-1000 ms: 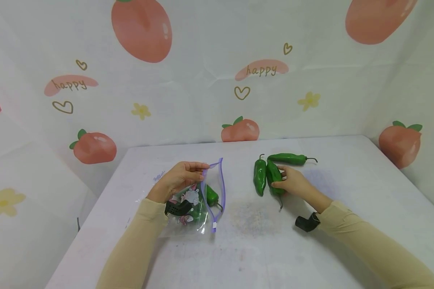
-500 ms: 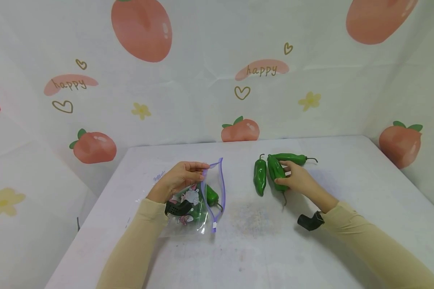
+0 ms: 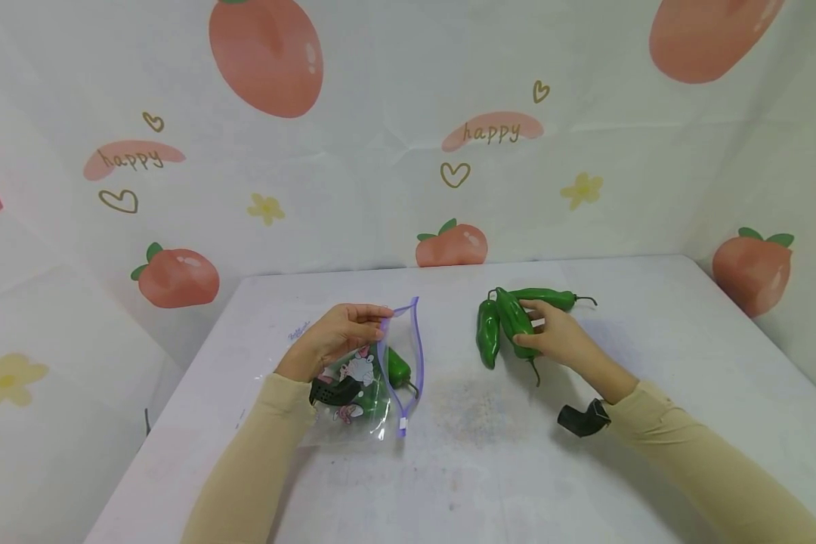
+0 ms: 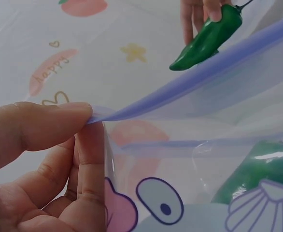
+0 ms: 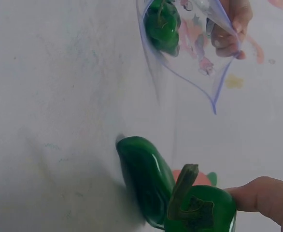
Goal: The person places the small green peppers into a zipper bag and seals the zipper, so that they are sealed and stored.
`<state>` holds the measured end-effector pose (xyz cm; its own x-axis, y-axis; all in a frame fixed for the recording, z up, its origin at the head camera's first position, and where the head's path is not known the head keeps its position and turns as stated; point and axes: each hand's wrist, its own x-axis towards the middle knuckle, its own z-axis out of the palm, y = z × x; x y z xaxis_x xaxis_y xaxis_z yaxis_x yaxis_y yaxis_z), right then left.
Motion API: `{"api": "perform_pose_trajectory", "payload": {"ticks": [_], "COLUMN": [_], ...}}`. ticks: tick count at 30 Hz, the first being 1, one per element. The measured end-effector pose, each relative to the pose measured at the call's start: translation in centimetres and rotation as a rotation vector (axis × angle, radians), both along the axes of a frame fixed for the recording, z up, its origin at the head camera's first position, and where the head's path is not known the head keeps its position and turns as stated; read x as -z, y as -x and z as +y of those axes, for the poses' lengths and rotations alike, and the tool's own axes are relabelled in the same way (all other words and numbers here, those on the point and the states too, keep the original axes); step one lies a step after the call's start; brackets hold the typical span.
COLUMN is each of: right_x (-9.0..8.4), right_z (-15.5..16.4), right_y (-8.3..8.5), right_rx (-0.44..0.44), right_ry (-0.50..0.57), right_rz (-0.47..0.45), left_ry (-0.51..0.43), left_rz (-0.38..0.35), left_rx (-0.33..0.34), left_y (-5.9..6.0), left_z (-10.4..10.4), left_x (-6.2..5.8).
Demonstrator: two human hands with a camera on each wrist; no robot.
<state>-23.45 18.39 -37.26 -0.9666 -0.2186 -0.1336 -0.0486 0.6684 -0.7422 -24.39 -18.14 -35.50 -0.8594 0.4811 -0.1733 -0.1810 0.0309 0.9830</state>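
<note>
Lifted since 1 second ago, the green pepper in the right hand has risen off the table and tilted, its tip now near the stem of the pepper beside it; the left hand has kept its place.

Largest to smallest: the table carries a clear zip bag with a purple seal strip and cartoon prints. The left hand pinches the bag's upper lip between thumb and fingers, holding the mouth open toward the right. 1 pepper already in the bag lies near the opening. The right hand's fingers curl round the lifted pepper, stem pointing down toward the wrist. 2 more peppers rest on the table: 1 upright-lying pepper just left of the held one, and 1 crosswise pepper behind the hand.

Risks, as a judgement: the glossy pepper could slip from a light grip; the thin lip could slide from the pinch and the mouth sag shut; the pepper inside could roll out.
</note>
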Motion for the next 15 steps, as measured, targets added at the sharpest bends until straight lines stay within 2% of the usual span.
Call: {"api": "perform_pose_trajectory", "payload": {"ticks": [15], "right_x": [-1.1], "right_z": [-0.6], "right_y": [-1.2], "right_rx": [-0.033], "right_ry": [0.000], "right_rz": [0.081], "left_ry": [0.041], "left_rz": [0.011], "left_rx": [0.011], "left_y": [0.0], "left_z": [0.0], "left_x": [-0.2]}}
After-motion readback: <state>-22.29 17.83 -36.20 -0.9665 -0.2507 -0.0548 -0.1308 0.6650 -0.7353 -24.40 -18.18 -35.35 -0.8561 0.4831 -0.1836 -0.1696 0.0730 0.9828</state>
